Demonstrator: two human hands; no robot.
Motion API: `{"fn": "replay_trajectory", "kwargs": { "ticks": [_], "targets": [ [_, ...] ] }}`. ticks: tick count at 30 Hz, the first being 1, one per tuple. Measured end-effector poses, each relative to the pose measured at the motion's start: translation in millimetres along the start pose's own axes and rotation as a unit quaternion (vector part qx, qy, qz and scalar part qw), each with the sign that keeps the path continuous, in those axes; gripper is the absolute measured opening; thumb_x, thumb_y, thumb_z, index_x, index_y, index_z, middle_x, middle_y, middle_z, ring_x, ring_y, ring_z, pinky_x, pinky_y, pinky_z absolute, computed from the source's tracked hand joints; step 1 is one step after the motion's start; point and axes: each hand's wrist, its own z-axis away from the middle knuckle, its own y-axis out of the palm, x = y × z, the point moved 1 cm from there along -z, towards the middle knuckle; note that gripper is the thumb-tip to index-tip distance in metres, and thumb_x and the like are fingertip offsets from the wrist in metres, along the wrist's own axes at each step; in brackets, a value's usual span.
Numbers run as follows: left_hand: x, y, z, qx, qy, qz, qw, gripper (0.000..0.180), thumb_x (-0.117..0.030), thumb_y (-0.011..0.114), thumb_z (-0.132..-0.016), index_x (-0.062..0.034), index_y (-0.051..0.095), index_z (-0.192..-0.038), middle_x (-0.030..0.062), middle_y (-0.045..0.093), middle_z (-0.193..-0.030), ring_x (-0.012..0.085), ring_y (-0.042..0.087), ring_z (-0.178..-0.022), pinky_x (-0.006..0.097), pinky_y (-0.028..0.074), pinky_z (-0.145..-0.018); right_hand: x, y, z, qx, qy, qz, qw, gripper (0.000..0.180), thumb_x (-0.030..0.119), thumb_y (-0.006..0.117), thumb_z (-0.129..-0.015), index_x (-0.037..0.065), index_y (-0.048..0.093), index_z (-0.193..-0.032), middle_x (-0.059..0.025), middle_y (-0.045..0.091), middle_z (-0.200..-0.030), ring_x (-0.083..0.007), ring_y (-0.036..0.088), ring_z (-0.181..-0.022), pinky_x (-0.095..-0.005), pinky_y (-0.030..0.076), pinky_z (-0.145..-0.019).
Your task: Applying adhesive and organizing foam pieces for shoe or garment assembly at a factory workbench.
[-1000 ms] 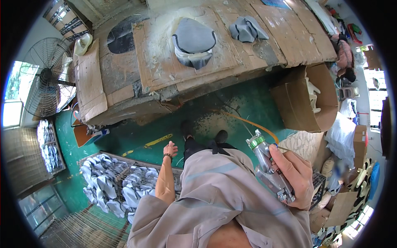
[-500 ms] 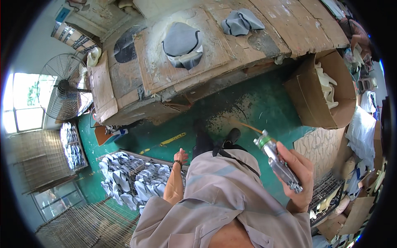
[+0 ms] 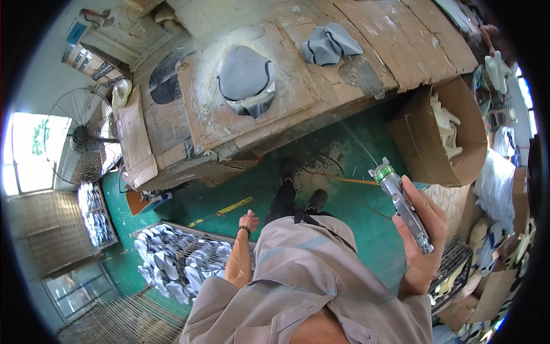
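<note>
My right hand [image 3: 427, 229] is wrapped round a metal spray gun [image 3: 401, 203] with a green ring near its nozzle. A thin pale streak of mist leaves the nozzle toward the workbench. My left hand [image 3: 248, 221] hangs low at my left side, its fingers loosely stretched and holding nothing. On the bench ahead, a grey fabric piece with black edging [image 3: 246, 74] lies on a cardboard sheet [image 3: 197, 123] crusted with whitish residue. To its right rests a second, folded grey piece [image 3: 331, 44]. Neither hand touches these pieces.
A cardboard box [image 3: 421, 135] of cream-coloured shapes stands at the bench's right end. An orange hose [image 3: 349, 180] runs near the floor. Left are a rack of grey pieces [image 3: 166, 258] and a large fan [image 3: 83, 136]. Shelves with cream pieces [image 3: 452, 275] stand at right.
The spray gun has shifted slightly right, and the mist streak from its nozzle is clearer now. The whole view has turned a little, so the bench sits lower. The left hand hangs much as before.
</note>
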Motion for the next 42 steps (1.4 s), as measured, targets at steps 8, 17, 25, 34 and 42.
{"fn": "replay_trajectory", "kwargs": {
  "ticks": [8,17,25,34,42],
  "targets": [
    [-76.2,8.9,-24.4,0.010,0.052,0.040,0.998,0.059,-0.059,0.054,-0.096,-0.0079,0.064,-0.125,0.0093,0.074,-0.103,0.0208,0.070,-0.085,0.041,0.057,-0.072,46.9,11.6,-67.3,0.113,-0.015,0.060,0.992,0.054,0.016,0.074,-0.076,-0.002,0.069,-0.126,-0.0179,0.071,-0.106,-0.0234,0.064,-0.090,-0.0310,0.048,-0.083],
    [-109.7,16.2,-29.8,0.004,0.059,0.020,0.998,0.057,-0.057,0.053,-0.098,-0.0073,0.066,-0.122,0.0072,0.074,-0.101,0.0164,0.070,-0.084,0.035,0.057,-0.069,55.9,26.8,-101.1,0.183,0.001,0.126,0.975,0.055,0.015,0.072,-0.072,-0.002,0.070,-0.125,-0.0172,0.071,-0.100,-0.0264,0.065,-0.084,-0.0336,0.048,-0.079],
    [-153.6,22.5,-29.2,0.008,0.151,0.056,0.987,0.057,-0.056,0.051,-0.101,-0.0068,0.066,-0.124,0.0065,0.074,-0.103,0.0147,0.069,-0.086,0.030,0.056,-0.071,69.2,65.3,-149.5,0.176,-0.189,0.087,0.962,0.062,0.007,0.080,-0.075,-0.004,0.063,-0.133,-0.0094,0.061,-0.076,-0.0204,0.062,-0.063,-0.0310,0.048,-0.055],
    [-318.5,22.2,59.3,-0.023,0.415,0.154,0.897,0.034,-0.031,0.058,-0.105,-0.0036,0.068,-0.121,0.0038,0.073,-0.102,0.0104,0.065,-0.091,0.027,0.052,-0.078,95.1,86.8,-162.2,-0.029,0.014,0.150,0.988,0.049,0.013,0.070,-0.075,-0.001,0.072,-0.122,-0.0141,0.071,-0.092,-0.0255,0.066,-0.079,-0.0330,0.048,-0.080],
    [-447.6,-4.1,100.4,-0.144,0.593,0.273,0.743,0.027,-0.019,0.062,-0.102,-0.0005,0.063,-0.122,0.0065,0.068,-0.112,0.0136,0.063,-0.102,0.030,0.050,-0.087,81.4,66.0,-172.0,0.126,-0.149,0.179,0.964,0.058,0.007,0.077,-0.070,-0.004,0.067,-0.126,-0.0067,0.060,-0.072,-0.0169,0.057,-0.056,-0.0308,0.043,-0.049]
  ]
}}
